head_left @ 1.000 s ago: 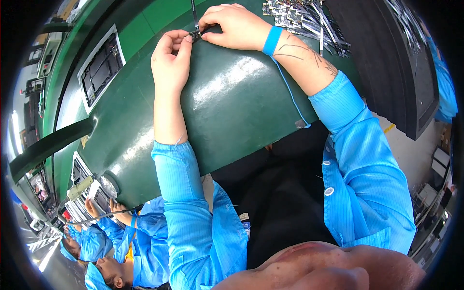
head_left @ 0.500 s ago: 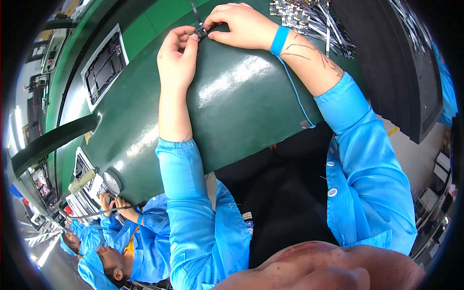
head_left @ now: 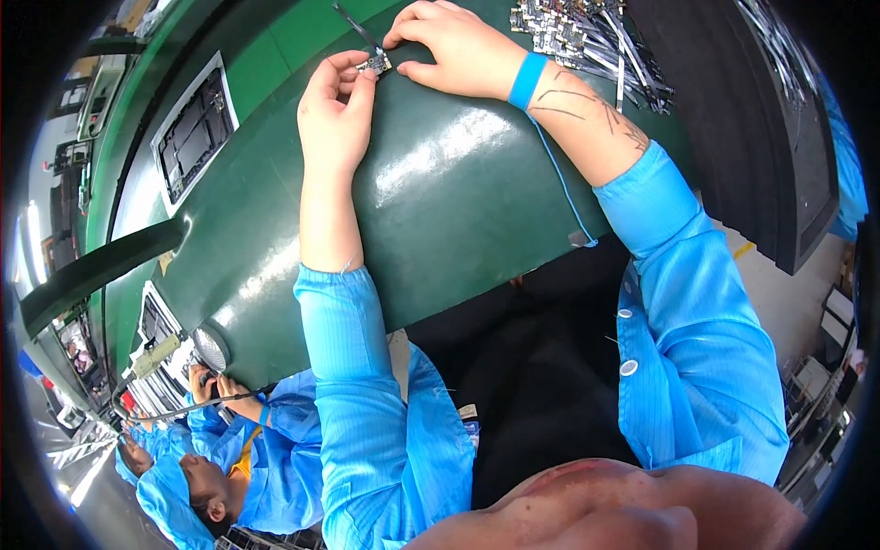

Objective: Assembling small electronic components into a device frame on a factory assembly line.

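Near the far edge of the view, my left hand [head_left: 335, 105] pinches a small circuit board [head_left: 375, 65] between thumb and fingers. A thin dark flex cable [head_left: 356, 25] rises from the board and slants to the far left. My right hand [head_left: 449, 46] hovers just right of the board, thumb and forefinger apart with a gap between them. Its forefinger tip is close to the cable's base; whether it touches cannot be made out. A blue band [head_left: 529, 81] circles my right wrist, and its cord [head_left: 561, 179] runs down to the table edge.
Several circuit boards with flex cables [head_left: 587, 41] lie heaped at the far right of the green table [head_left: 440, 238]. Beside them stands a black tray or bin [head_left: 724, 119]. A white-framed panel [head_left: 194, 128] lies at the left. Co-workers in blue [head_left: 275, 477] sit at the lower left.
The flex cable has tipped over to the left. My right thumb and forefinger have drawn slightly away from the board, which my left hand still holds.
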Motion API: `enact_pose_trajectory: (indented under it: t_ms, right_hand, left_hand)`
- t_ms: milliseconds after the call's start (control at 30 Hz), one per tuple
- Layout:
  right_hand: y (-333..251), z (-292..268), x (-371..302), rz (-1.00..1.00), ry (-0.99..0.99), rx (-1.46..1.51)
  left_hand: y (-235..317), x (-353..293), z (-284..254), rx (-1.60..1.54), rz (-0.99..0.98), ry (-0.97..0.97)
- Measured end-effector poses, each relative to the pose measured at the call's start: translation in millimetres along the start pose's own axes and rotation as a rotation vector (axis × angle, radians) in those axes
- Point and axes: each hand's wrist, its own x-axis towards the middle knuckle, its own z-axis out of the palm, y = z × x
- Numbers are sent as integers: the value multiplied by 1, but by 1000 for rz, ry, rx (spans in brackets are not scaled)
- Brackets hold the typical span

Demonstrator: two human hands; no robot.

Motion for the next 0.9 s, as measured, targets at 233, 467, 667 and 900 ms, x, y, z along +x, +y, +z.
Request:
enact_pose_trajectory:
  t_ms: [233,467,667,900]
  right_hand:
    - [0,-7,-5,24,11,-180]
    - [13,-11,-10,53,21,-241]
    - [12,-20,-4,147,1,-275]
    - [25,-17,4,216,139,-362]
  left_hand:
    - [4,-1,5,7,-2,5]
    - [11,-1,11,29,3,7]
    - [18,-2,19,37,24,11]
    - [29,-4,27,37,-6,9]
